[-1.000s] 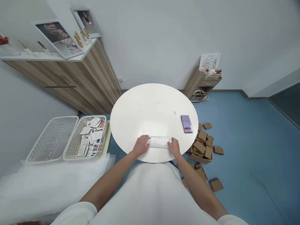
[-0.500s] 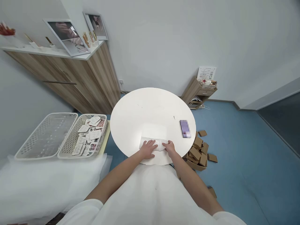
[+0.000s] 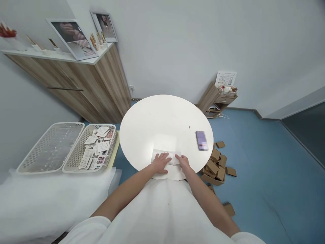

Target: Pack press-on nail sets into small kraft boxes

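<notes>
A folded white sheet [image 3: 174, 159], perhaps foam or thin film, lies crosswise near the front edge of the round white table [image 3: 162, 115]. My left hand [image 3: 160, 163] rests flat on its left half with fingers spread. At the sheet's right end, my right hand [image 3: 183, 161] pinches the edge between thumb and fingers. Whether anything is wrapped inside I cannot tell. To the right on the tabletop lies a purple, pixel-blurred item [image 3: 201, 140].
On the left stand a basket of printed cards [image 3: 67, 166] and a basket with clear plastic pieces [image 3: 22, 166]. White sheeting [image 3: 56, 200] lies in front of them. Small cardboard boxes [image 3: 215, 164] are heaped on the floor at right. A wooden cabinet [image 3: 109, 84] stands behind left.
My right hand has shifted slightly left along the sheet's end. The left hand stays flat in almost the same spot.
</notes>
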The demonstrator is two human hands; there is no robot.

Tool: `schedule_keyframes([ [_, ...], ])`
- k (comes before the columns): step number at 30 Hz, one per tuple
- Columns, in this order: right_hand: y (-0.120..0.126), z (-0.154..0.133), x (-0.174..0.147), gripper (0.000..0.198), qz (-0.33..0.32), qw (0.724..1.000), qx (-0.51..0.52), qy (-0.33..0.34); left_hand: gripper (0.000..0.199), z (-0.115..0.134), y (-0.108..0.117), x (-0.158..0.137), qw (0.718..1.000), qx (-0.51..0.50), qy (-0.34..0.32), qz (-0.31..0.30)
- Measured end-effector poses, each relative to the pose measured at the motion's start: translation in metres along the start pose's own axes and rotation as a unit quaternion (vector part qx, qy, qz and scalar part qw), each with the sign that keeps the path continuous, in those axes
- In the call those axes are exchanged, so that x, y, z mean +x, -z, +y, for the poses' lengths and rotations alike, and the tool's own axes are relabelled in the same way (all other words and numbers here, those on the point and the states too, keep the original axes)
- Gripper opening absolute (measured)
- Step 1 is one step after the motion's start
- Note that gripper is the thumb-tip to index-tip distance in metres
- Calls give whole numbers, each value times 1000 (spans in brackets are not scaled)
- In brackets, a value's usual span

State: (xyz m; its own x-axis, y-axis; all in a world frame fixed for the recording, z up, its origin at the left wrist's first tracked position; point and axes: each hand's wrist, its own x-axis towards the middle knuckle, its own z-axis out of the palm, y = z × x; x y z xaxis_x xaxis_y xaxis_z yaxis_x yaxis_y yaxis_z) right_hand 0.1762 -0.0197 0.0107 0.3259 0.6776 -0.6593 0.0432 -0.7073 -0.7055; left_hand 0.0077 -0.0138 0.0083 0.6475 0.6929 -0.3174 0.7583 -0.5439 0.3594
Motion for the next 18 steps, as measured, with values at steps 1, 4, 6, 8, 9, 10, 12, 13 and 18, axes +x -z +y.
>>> schedule_keyframes([
  [1,0,-1,2,40,-6,1000,-11,12,73,0,0,0,1000,1,0,0],
  [4,-1,-2,8,31,-4,997,-52,49,75,0,1,0,1000,-2,-1,3],
  [6,-1,1,11,28,12,994,-82,65,75,0,1,-1,1000,-8,-4,5],
  [8,0,5,13,24,26,991,-109,77,75,0,2,-1,1000,-15,-8,5],
  [9,2,7,13,22,32,989,-121,83,75,0,3,-2,1000,-18,-9,7],
  [10,3,8,14,20,35,987,-132,90,75,0,3,-2,1000,-21,-9,9],
  [12,6,8,14,19,39,982,-149,107,73,1,3,-2,999,-28,-9,15],
  [13,6,7,13,19,37,980,-157,117,72,2,3,-2,999,-32,-8,18],
  [18,-4,-5,7,19,-21,969,-183,164,68,1,0,-2,998,-56,-14,31],
])
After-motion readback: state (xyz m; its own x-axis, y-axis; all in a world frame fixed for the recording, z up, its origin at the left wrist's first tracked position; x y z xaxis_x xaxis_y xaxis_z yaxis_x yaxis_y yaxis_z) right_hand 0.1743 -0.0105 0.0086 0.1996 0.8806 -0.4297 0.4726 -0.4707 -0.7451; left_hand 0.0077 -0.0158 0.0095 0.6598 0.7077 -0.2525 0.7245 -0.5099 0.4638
